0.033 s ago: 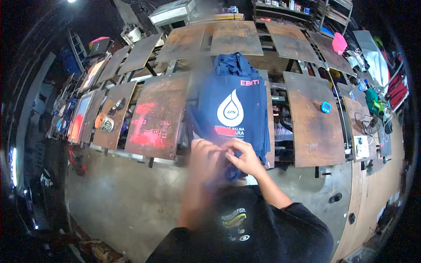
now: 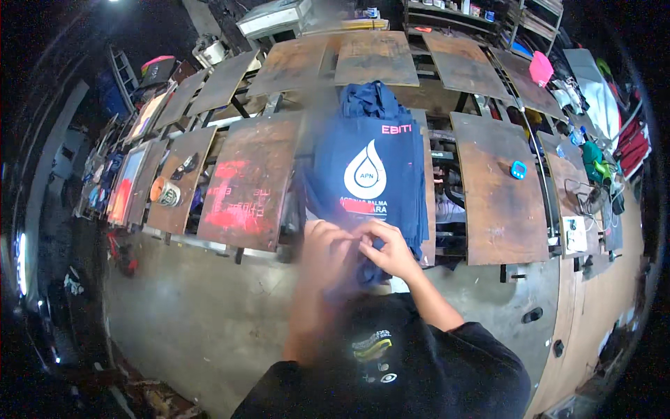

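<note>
A stack of navy blue cloth bags (image 2: 398, 167) lies in front of me on a board, its handles (image 2: 370, 101) bunched at the far end. The top bag has a white drop print and pink and white lettering. Over its near end, my right hand (image 2: 385, 246) is closed, thumb and forefinger pinched. Against it, with fingertips meeting, is my left hand (image 2: 326, 244), curled closed and hazy in a blurred patch of the picture. Whatever the fingertips hold is too small to make out. Dark blue cloth hangs below the hands, close to my shirt.
Brown boards (image 2: 499, 188) on a metal frame stand in rows around the stack. The left board (image 2: 244, 185) has red ink smears. A tub (image 2: 166, 191) stands farther left; a blue timer (image 2: 518, 170) and a power strip (image 2: 576, 234) lie right. Concrete floor (image 2: 209, 307) is below.
</note>
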The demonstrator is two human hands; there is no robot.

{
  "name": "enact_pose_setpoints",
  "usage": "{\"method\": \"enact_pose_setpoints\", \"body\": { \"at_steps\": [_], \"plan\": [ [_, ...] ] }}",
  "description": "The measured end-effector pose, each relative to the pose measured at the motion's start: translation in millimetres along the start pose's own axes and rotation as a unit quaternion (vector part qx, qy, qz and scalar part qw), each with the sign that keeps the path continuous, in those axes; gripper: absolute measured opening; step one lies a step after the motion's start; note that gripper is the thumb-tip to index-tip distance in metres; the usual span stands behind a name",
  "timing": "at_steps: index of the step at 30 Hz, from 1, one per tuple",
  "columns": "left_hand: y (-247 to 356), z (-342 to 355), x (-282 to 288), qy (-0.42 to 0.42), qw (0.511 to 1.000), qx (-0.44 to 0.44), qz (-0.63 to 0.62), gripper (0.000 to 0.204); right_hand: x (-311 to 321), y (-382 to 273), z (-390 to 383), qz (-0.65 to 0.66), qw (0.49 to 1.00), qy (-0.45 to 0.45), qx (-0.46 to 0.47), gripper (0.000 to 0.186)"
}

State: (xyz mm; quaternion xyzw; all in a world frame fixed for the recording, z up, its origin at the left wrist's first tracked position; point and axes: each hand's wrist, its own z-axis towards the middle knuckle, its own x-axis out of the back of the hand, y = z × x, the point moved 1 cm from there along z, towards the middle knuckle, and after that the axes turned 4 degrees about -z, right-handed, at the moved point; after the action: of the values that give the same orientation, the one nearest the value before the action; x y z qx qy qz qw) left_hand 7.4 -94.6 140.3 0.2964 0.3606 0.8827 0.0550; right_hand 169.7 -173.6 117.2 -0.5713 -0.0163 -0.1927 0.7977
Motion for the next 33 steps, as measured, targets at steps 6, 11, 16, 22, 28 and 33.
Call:
{"method": "enact_pose_setpoints", "body": {
  "at_steps": [6, 11, 16, 22, 28, 33],
  "plan": [
    [19, -2, -22, 0.001, 1.000, -0.021, 0.002, 0.012, 24, 3, -17, -0.002, 1.000, -0.011, 0.002, 0.015],
    [33, 4, -35, 0.015, 1.000, -0.006, -0.010, 0.010, 35, 3, -22, 0.021, 0.999, 0.015, 0.026, 0.012],
    [30, 6, -39, -0.007, 0.999, 0.026, -0.038, 0.008, 40, 3, -23, 0.051, 0.997, 0.041, 0.046, 0.012],
    [33, 18, -41, -0.018, 0.998, 0.011, -0.053, 0.007, 44, 10, -21, 0.050, 0.995, 0.068, 0.054, 0.012],
    [49, 36, -31, -0.004, 0.996, -0.084, -0.026, 0.007, 44, 7, -7, 0.038, 0.991, 0.091, 0.090, 0.013],
    [23, 35, -22, -0.012, 0.996, -0.077, -0.036, 0.006, 40, 2, 7, -0.007, 0.987, 0.103, 0.124, 0.011]
  ]
}}
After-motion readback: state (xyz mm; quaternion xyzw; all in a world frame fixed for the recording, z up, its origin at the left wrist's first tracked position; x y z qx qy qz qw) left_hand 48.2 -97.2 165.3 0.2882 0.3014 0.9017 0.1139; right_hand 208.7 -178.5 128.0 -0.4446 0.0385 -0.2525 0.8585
